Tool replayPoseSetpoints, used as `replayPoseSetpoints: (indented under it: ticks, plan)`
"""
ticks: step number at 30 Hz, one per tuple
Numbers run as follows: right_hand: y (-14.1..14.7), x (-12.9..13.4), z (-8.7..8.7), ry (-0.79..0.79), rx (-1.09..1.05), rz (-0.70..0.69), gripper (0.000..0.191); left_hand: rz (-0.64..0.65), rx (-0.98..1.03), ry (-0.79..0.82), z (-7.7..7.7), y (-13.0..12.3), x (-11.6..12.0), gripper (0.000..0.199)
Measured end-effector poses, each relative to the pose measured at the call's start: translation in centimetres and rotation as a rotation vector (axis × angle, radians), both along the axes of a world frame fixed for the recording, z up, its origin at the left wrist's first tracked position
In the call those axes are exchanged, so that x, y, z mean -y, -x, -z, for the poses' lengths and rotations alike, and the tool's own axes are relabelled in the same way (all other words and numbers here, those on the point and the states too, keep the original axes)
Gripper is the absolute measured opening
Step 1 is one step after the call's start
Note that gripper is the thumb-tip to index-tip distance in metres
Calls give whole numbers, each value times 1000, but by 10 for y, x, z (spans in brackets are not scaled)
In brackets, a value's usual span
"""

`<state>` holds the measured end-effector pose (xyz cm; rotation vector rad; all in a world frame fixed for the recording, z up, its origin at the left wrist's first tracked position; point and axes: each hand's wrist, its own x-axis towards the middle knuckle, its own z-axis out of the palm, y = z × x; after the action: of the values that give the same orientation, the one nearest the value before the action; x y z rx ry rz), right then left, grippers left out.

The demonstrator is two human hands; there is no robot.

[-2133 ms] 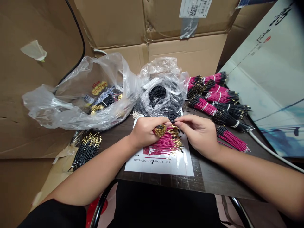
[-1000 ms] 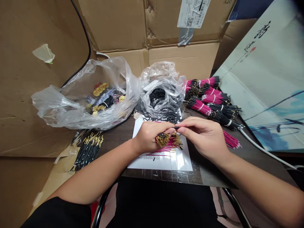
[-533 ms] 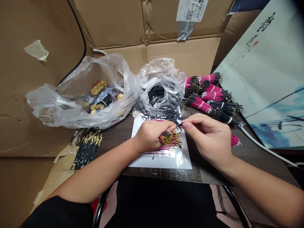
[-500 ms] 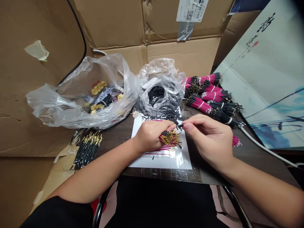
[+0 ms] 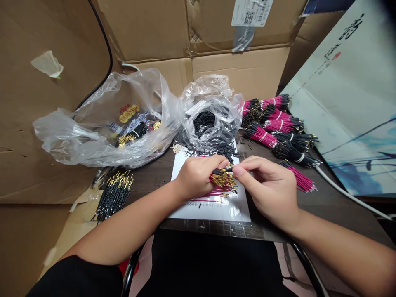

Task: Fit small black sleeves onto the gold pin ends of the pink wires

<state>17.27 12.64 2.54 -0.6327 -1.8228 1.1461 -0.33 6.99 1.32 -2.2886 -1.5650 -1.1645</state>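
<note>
My left hand [image 5: 198,176] is closed around a bundle of wires with gold terminals [image 5: 224,180], whose gold ends stick out on the right. Thumb and forefinger of my right hand [image 5: 272,187] pinch at a small black sleeve [image 5: 229,168] beside the left thumb, in line with a wire end. The fingertips partly hide where sleeve and wire meet. Beneath both hands lies a printed white sheet [image 5: 179,212] with loose magenta wires [image 5: 221,193] on it. More black sleeves [image 5: 230,149] are scattered just behind the hands.
An open plastic bag of black sleeves [image 5: 204,123] stands behind the sheet. Left of it is a larger clear bag [image 5: 74,136] with wire bundles inside. Black wires [image 5: 114,196] lie at the left; tied magenta bundles [image 5: 261,135] are piled right. A white cable [image 5: 346,192] crosses the right side.
My right hand has moved left, bringing the black sleeve up against the left thumb and the wire ends. A magenta bundle at the right is now less covered by that hand.
</note>
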Motion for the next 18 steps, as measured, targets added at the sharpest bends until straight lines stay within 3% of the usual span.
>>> replayPoseSetpoints:
  ticks: [18]
  plan:
    - [4, 3, 8, 61, -34, 28, 3, -11, -14, 48, 2, -1, 0, 13]
